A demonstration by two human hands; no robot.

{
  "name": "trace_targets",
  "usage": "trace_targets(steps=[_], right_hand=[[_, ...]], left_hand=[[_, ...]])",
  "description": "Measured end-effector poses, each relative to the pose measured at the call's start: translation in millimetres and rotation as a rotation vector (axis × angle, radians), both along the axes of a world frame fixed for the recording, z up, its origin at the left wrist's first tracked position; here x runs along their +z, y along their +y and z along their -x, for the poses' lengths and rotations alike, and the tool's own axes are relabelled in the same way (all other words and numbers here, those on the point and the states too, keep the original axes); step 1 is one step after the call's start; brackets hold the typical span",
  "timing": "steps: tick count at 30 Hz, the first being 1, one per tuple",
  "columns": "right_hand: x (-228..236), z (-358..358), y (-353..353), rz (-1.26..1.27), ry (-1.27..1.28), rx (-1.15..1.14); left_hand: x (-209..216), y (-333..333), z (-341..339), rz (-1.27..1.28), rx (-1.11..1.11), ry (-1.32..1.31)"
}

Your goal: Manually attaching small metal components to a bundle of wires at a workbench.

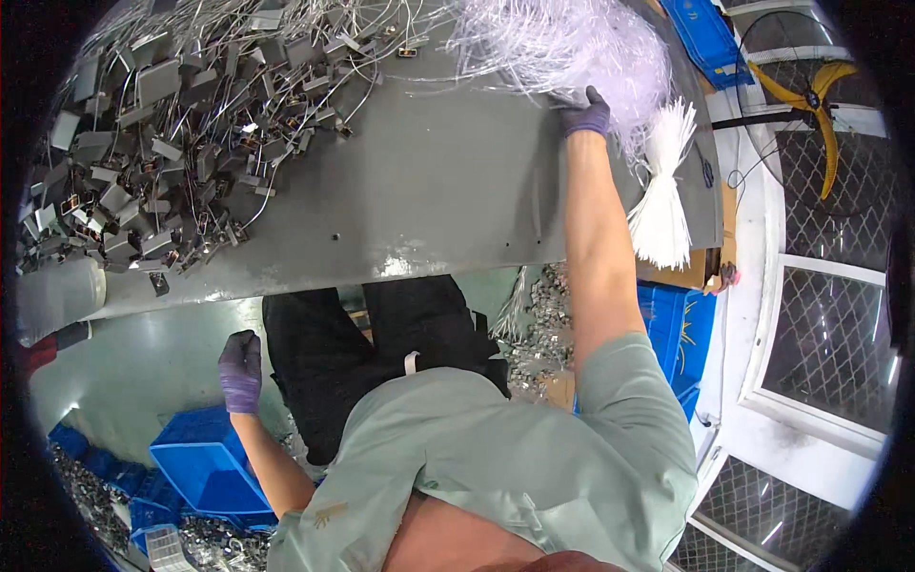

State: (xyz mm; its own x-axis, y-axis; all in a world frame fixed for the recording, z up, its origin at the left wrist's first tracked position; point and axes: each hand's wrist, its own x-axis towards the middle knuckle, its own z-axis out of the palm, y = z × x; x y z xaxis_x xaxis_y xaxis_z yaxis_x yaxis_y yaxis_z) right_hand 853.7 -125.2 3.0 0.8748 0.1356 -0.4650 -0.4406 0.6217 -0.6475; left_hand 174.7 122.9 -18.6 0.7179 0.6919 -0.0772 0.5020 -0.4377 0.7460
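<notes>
My right hand [586,116], in a purple glove with dark fingertips, is at the near edge of a loose heap of thin clear plastic strips [572,43] on the grey table. Its fingers close on the lower edge of the heap, thumb upward; the strips partly hide the grip. Below the table edge at the left, my left hand [240,372] hangs beside my leg in the same kind of glove. Its fingers are curled in, with nothing visible in them. Just right of my right forearm lies a tied bundle of white strips [662,195].
Many small grey metal-cased parts with wires [162,143] cover the left of the grey table [419,181]. Blue crates [205,458] of metal parts stand on the floor at lower left. A yellow-bladed fan [815,100] and a cardboard box [691,272] are at the right.
</notes>
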Motion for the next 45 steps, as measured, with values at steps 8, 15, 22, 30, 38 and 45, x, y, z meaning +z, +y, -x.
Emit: trace_targets(steps=[8,15,22,30,38,45], right_hand=[[50.6,42.8,-56.3,0.154,-0.073,0.486],[28.8,30.0,-136.2,1.265,-0.231,0.539],[70.9,64.0,-103.0,1.626,-0.447,0.665],[44.9,66.4,-43.2,2.063,-1.371,0.273],[47.0,77.5,-58.4,2.066,-1.228,0.798],[27.6,87.3,-158.9,1.710,-1.635,0.772]], left_hand=[[9.5,-12.6,-1.2,-0.042,-0.002,0.033],[15.5,-16.1,-9.3,0.011,-0.013,0.024],[12.1,-19.8,-6.5,0.073,0.021,0.009],[10.8,-23.6,11.3,0.075,0.059,0.026],[-3.4,-21.0,21.2,0.103,0.062,0.015],[-17.5,-12.3,26.1,0.061,0.011,0.017]])
